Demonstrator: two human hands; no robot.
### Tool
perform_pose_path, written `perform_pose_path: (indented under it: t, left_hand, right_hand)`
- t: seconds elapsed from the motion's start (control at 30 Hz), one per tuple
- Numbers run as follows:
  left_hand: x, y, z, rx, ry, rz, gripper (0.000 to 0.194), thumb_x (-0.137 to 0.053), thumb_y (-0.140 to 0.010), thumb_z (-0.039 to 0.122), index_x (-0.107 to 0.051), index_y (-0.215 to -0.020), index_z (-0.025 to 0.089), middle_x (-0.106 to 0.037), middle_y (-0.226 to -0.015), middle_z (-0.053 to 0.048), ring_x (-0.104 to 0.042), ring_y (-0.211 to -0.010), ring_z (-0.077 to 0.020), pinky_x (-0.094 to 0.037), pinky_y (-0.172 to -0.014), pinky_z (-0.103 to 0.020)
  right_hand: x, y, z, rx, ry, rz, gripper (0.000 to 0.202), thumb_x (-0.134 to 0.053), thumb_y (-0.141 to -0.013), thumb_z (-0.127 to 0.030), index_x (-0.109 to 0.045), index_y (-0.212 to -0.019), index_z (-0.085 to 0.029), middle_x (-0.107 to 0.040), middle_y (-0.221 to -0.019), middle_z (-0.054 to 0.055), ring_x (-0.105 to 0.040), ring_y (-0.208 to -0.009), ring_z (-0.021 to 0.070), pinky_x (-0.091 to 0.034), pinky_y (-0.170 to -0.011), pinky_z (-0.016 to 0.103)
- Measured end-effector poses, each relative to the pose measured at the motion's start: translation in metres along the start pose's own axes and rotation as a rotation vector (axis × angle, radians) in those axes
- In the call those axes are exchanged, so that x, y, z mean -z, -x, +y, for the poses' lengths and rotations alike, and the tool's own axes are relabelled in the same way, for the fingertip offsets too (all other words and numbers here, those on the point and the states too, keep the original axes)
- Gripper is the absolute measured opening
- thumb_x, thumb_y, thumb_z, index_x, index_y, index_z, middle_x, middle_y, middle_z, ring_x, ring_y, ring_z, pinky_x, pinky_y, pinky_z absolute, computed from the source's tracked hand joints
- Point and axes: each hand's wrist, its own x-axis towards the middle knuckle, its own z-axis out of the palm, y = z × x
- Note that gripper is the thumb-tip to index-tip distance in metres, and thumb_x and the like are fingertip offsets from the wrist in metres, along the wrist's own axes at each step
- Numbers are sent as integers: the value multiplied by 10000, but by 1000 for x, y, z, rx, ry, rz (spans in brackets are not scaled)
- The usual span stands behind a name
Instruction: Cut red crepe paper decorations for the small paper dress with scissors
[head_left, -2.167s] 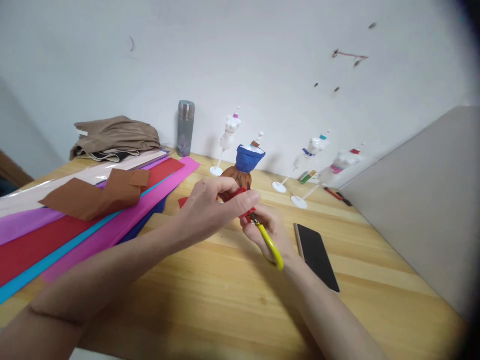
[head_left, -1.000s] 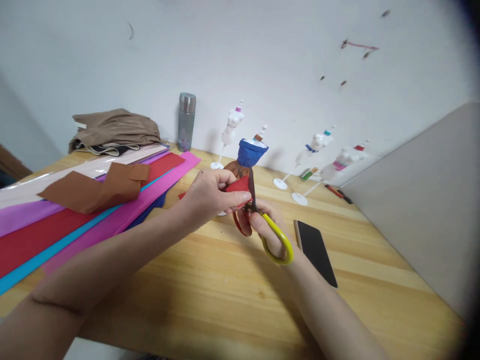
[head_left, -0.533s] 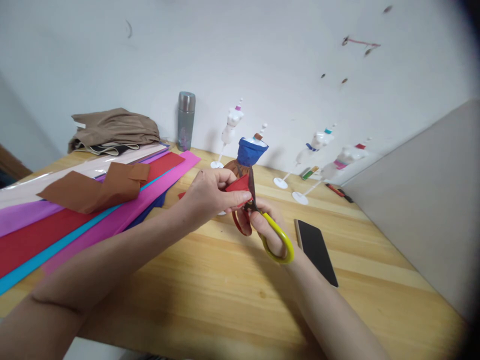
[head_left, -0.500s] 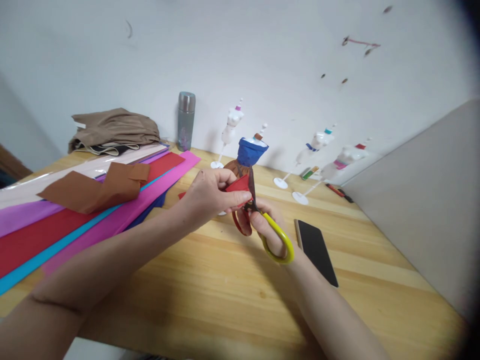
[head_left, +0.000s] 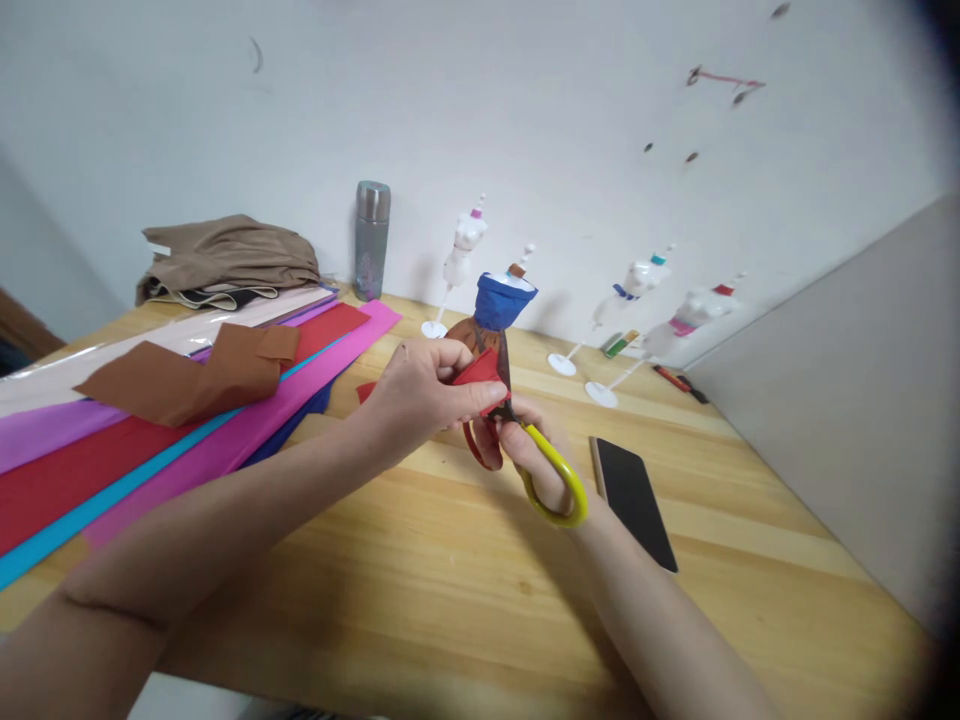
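Behind left hand pinching red fabric, right hand gripping scissors, half-hidden mannequin, 3 others

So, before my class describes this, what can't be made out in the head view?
All in the head view:
Scissors: blades partly hidden by the red piece.
Blue-topped dress form: lower part mostly hidden behind the left hand and red piece.
Long red strip: cut off by the left edge.
Small green object near the wall: too small to identify.
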Motion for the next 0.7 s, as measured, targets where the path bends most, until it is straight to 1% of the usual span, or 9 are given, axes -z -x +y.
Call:
perform_pose_path:
  t: [0.13,0.3,0.43,0.6,0.7]
  left_hand:
    - [0,1,0,-5,0,4,219,-788,-656,214,-578,-612,167,-582,-498,41,-508,-482,-68,-375,-488,-193]
    - [0,0,-1,-5,0,1,220,-791,-659,213,-582,-612,165,-600,-513,34,-515,-482,-66,-402,-497,-193]
    - [0,0,0,-13,-10,-1,214,-790,-657,211,-587,-612,163,-598,-512,35,-515,-485,-66,-403,-500,-192]
    - [0,0,-1,-14,-2,4,221,-784,-653,223,-577,-598,167,-591,-507,39,-521,-481,-69,-401,-495,-195]
    - [-1,0,0,-20,-1,1,214,-775,-658,230,-579,-599,169,-586,-502,39,-518,-478,-71,-397,-492,-197]
  right_hand:
    - [1,0,0,4,1,-11,526,-580,-948,-715,-688,-895,-203,-475,-607,-42,-395,-496,134,-292,-540,317]
    - [0,0,-1,3,34,12,537,-569,-945,-725,-682,-877,-205,-474,-605,-39,-403,-493,136,-286,-530,315]
    - [0,0,0,3,22,9,542,-577,-939,-733,-676,-866,-206,-474,-615,-41,-394,-491,132,-292,-527,315]
    - [1,0,0,23,-14,-4,507,-596,-953,-698,-693,-881,-206,-460,-597,-48,-392,-493,129,-297,-528,319]
    - [1,0,-1,21,-9,4,515,-600,-946,-703,-706,-879,-204,-469,-589,-43,-393,-492,130,-297,-517,320]
